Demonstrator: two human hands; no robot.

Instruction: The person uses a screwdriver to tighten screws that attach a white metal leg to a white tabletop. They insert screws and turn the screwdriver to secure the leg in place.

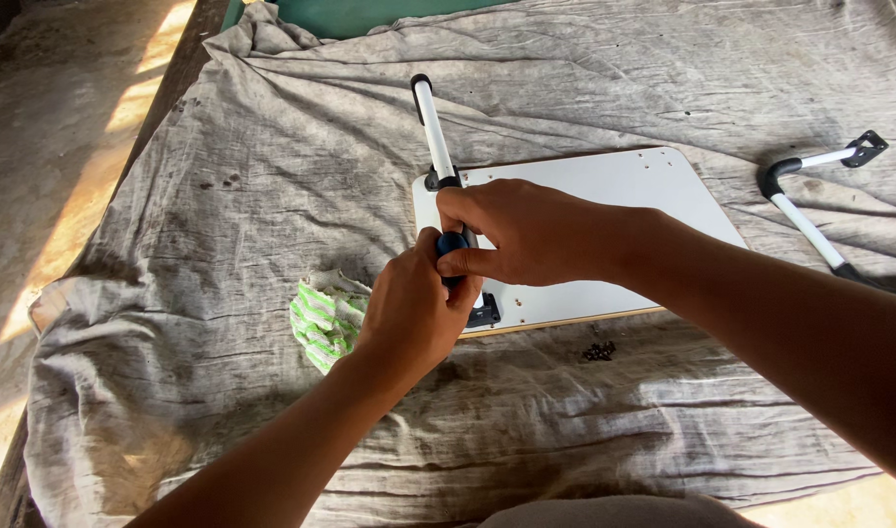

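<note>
Currently I am watching both hands closing on a blue-handled tool (454, 244) over the near-left corner of the white rectangular board (604, 196). Left hand (414, 308) is wrapping the handle from below; right hand (531, 233) is clamping its top. A white metal leg tube with black ends (431, 122) is lying along the board's left edge. Green-striped cloth (323, 318) is sitting just left, small dark screws (598, 350) near, a second white leg (809, 196) far right, all on grey wrinkled fabric (272, 176).

Both forearms are bare (no sleeves reach them), and the left hand (414, 308) and right hand (526, 235) are ungloved.
</note>
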